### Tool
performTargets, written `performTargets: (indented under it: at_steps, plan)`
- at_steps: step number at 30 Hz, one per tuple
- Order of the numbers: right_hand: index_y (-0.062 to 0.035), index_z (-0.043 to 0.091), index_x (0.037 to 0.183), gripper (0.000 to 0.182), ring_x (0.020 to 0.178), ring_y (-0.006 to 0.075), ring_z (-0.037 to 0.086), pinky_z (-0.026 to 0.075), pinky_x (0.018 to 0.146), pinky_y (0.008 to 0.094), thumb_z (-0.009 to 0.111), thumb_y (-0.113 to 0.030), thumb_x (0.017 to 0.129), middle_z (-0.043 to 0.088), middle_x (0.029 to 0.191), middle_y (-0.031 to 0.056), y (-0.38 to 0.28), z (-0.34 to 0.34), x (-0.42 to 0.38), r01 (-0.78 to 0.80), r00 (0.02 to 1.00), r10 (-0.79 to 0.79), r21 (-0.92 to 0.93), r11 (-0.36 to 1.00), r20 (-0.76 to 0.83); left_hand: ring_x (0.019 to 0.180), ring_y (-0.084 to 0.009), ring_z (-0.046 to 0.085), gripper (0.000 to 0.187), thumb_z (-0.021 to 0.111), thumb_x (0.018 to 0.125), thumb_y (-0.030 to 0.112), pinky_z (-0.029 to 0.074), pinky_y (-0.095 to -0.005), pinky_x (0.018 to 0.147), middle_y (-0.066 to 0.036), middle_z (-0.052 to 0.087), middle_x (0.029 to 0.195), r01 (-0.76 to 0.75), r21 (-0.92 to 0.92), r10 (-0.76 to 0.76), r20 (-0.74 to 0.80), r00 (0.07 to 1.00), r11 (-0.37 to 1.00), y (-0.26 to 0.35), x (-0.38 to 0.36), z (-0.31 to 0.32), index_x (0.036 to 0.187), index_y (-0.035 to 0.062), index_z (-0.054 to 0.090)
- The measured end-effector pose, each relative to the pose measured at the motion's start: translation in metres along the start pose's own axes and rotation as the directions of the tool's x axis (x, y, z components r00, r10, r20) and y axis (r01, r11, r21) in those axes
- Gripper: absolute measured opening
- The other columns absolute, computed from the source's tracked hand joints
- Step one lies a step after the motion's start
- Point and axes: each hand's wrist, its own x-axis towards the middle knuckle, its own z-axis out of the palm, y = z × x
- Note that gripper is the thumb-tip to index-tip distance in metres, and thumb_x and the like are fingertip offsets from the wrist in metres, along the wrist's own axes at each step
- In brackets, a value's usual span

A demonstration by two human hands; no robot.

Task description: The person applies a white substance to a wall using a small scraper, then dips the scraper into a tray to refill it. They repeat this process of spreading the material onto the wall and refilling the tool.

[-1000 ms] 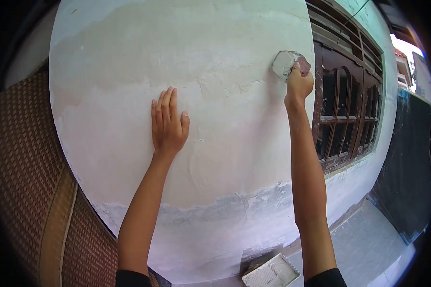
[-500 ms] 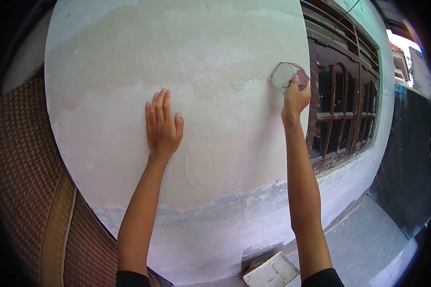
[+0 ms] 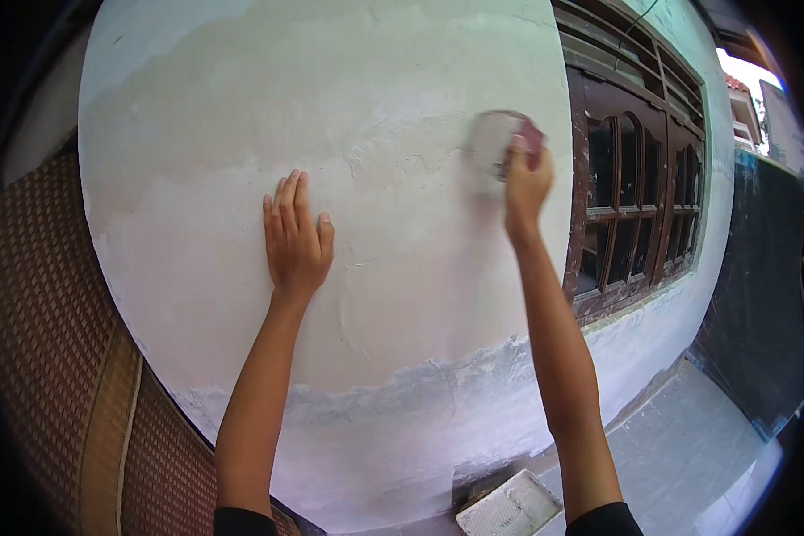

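Note:
My right hand [image 3: 529, 183] grips a piece of sandpaper [image 3: 498, 141], reddish-brown with a pale, dusty-looking part, against the upper right of the wall [image 3: 402, 295], near the window. The hand and sandpaper are blurred by motion. Flat on the middle of the wall rests my left hand [image 3: 295, 237], fingers stretched upward and thumb apart, holding nothing. Patchy whitish and beige filler covers the wall, with small cracks and ridges between my hands and a rough grey band lower down.
A brown wooden window [image 3: 630, 179] with glass panes borders the wall on the right. Below, a white paint tray [image 3: 514, 507] sits on the grey tiled floor [image 3: 661, 438]. Woven brown panels [image 3: 45, 313] stand at left, and a dark panel [image 3: 755, 286] at far right.
My right hand has moved left along the wall with the sandpaper, away from the window edge. My left hand stays flat on the wall, while the view has shifted slightly.

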Motion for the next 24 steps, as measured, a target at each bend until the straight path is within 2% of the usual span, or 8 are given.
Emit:
performTargets:
  at_steps: [4, 6, 10, 12, 16, 17, 20, 24]
  plan:
    - [0.0022, 0.063, 0.102, 0.031, 0.09, 0.0375, 0.058, 0.045, 0.081, 0.0447, 0.063, -0.027, 0.092, 0.063, 0.095, 0.0236, -0.027, 0.059, -0.034, 0.37, 0.892, -0.338, -0.055, 0.927, 0.298, 0.143, -0.0283, 0.028, 0.058, 0.048, 0.093, 0.016, 0.02, -0.0491, 0.12, -0.012, 0.035, 0.15, -0.012, -0.004, 0.012, 0.004, 1.0, 1.0, -0.002, 0.0, -0.002, 0.148, 0.0016, 0.031]
    - [0.0024, 0.063, 0.102, 0.031, 0.088, 0.0397, 0.059, 0.046, 0.08, 0.0462, 0.063, -0.027, 0.092, 0.063, 0.094, 0.0245, -0.039, 0.061, -0.026, 0.465, 0.864, -0.336, -0.337, 0.818, 0.376, 0.143, -0.0282, 0.028, 0.059, 0.047, 0.093, 0.016, 0.019, -0.0491, 0.12, -0.012, 0.035, 0.15, -0.016, -0.01, 0.016, 0.009, 1.0, 1.0, -0.002, 0.001, -0.002, 0.148, 0.0018, 0.031]
    - [0.0014, 0.063, 0.106, 0.027, 0.085, 0.0307, 0.066, 0.051, 0.078, 0.0437, 0.059, -0.022, 0.093, 0.067, 0.096, 0.0193, -0.019, 0.029, 0.046, -0.035, 0.994, 0.02, -0.142, 0.989, -0.105, 0.142, -0.0273, 0.031, 0.059, 0.049, 0.093, 0.017, 0.021, -0.0481, 0.12, -0.012, 0.037, 0.149, -0.003, 0.016, 0.003, 0.009, 1.0, 1.0, -0.002, 0.0, -0.002, 0.148, 0.0019, 0.032]
    - [0.0027, 0.065, 0.105, 0.024, 0.078, 0.0167, 0.064, 0.052, 0.066, 0.0309, 0.062, -0.019, 0.094, 0.069, 0.096, 0.009, -0.001, 0.008, 0.071, -0.034, 0.961, 0.027, -0.019, 0.999, -0.277, 0.141, -0.0267, 0.033, 0.059, 0.05, 0.093, 0.018, 0.022, -0.0471, 0.12, -0.012, 0.039, 0.148, 0.003, 0.039, -0.003, -0.001, 1.0, 0.999, 0.0, 0.0, -0.003, 0.147, 0.0019, 0.033]
    - [-0.002, 0.063, 0.096, 0.021, 0.072, 0.0096, 0.059, 0.05, 0.062, 0.0278, 0.061, -0.023, 0.097, 0.063, 0.082, 0.0026, -0.011, 0.026, 0.021, 0.136, 0.991, -0.136, -0.006, 0.991, 0.017, 0.142, -0.0273, 0.031, 0.06, 0.049, 0.093, 0.017, 0.021, -0.0479, 0.12, -0.012, 0.037, 0.149, -0.001, 0.025, 0.001, -0.006, 1.0, 1.0, 0.0, 0.0, -0.001, 0.147, 0.0016, 0.032]
    - [0.0016, 0.063, 0.099, 0.028, 0.082, 0.0207, 0.063, 0.05, 0.073, 0.0364, 0.062, -0.026, 0.094, 0.066, 0.092, 0.0144, -0.03, 0.031, -0.007, 0.068, 0.971, -0.076, 0.043, 0.997, 0.226, 0.143, -0.0277, 0.028, 0.06, 0.049, 0.093, 0.016, 0.019, -0.0488, 0.12, -0.012, 0.035, 0.151, -0.005, 0.012, 0.005, 0.002, 1.0, 1.0, -0.001, 0.0, 0.0, 0.148, 0.0014, 0.03]
    - [0.0009, 0.065, 0.11, 0.036, 0.083, 0.0374, 0.061, 0.047, 0.075, 0.0443, 0.066, -0.029, 0.089, 0.065, 0.092, 0.0221, -0.045, 0.042, -0.049, 0.525, 0.769, -0.359, -0.202, 0.827, 0.529, 0.143, -0.0278, 0.029, 0.06, 0.049, 0.093, 0.016, 0.02, -0.0489, 0.12, -0.012, 0.035, 0.15, -0.019, -0.013, 0.019, 0.007, 1.0, 1.0, -0.004, 0.001, -0.003, 0.148, 0.0014, 0.031]
    - [0.0001, 0.063, 0.11, 0.032, 0.086, 0.032, 0.064, 0.05, 0.077, 0.0422, 0.063, -0.026, 0.091, 0.067, 0.091, 0.0174, 0.004, 0.024, -0.006, 0.265, 0.956, -0.204, -0.315, 0.912, 0.213, 0.142, -0.0279, 0.029, 0.059, 0.048, 0.093, 0.016, 0.019, -0.0491, 0.12, -0.013, 0.035, 0.15, -0.016, 0.0, 0.016, 0.019, 1.0, 1.0, -0.004, 0.0, -0.003, 0.147, 0.0013, 0.031]
